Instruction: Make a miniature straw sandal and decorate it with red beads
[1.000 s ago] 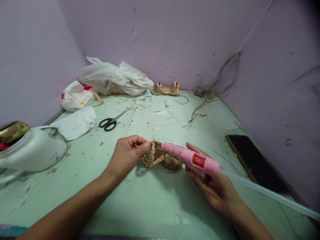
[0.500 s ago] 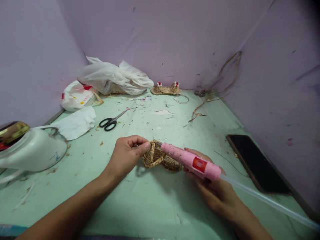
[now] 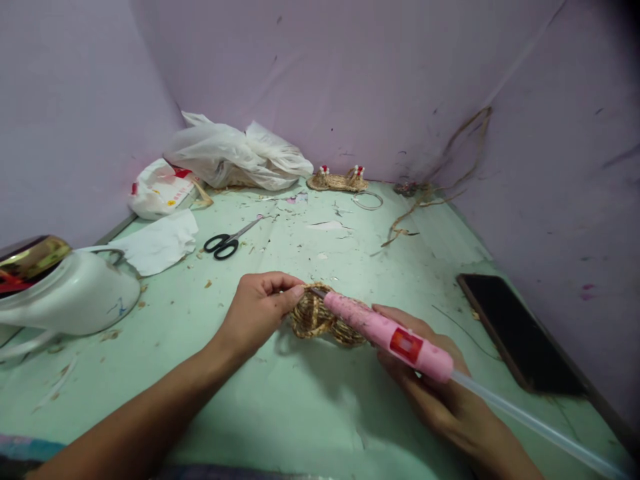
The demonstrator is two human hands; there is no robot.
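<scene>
One view, head-worn: looks forward and down across the green table into the corner of two lilac walls. Woven slipper sits just below frame centre, close to the lens. Scissors lie beyond it, left; phone right of it, near frame edge. Wide lens: straight edges bow.
</scene>
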